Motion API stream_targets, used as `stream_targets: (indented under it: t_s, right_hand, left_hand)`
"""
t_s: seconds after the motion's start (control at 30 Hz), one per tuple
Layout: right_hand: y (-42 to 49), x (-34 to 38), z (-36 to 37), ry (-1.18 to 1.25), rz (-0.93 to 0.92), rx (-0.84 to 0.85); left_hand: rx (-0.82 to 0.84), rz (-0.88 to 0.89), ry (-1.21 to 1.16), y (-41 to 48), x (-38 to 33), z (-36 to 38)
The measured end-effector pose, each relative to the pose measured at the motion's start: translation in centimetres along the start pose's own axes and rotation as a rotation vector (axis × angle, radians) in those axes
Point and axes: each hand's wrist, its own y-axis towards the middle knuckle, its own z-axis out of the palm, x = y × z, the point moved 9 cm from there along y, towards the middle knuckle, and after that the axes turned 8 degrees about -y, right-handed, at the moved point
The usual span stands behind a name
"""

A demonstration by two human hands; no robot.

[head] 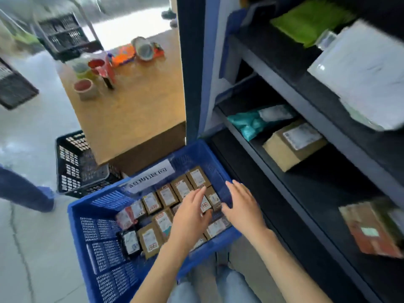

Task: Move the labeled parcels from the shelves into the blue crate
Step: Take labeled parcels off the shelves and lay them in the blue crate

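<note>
The blue crate (105,248) on the floor holds rows of small labeled parcels (150,238). Above them, the left hand (190,212) and right hand (242,206) hover palm-down, fingers (237,188) spread flat, gripping nothing. Beyond, a cardboard box (293,147) and teal bag (247,125) remain on the shelves (323,119).

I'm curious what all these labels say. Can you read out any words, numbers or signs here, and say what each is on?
"超期退回", seen upside down: white paper sign on the blue crate.
Parcel labels in the crate: too small and blurred to read.
Label on the cardboard box on the shelf: blurred, unreadable.
Large white parcel: faint print, unreadable.
</note>
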Motion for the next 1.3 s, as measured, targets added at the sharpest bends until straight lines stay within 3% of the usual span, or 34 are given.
stream_targets:
  t_s: [0.27,0.7,1.0,1.3]
  right_hand:
    - [-14.9,-3.2,-4.9,0.127,0.303,-0.281]
    - [-45.3,-18.0,-6.2,0.261,0.954,-0.673]
    - [-62.9,-24.8,-2.4,0.357,1.116,-0.776]
    - [-74.0,-32.5,1.8,0.439,1.172,-0.803]
  left_hand:
    - [0.212,0.331,0.03,-6.7,-9.3,2.7]
    - [0.678,0.749,0.077,-26.7,-23.9,18.2]
    - [0.876,0.837,0.144,-42.1,-28.2,29.9]
    - [0.894,0.791,0.15,-49.6,-32.0,39.6]
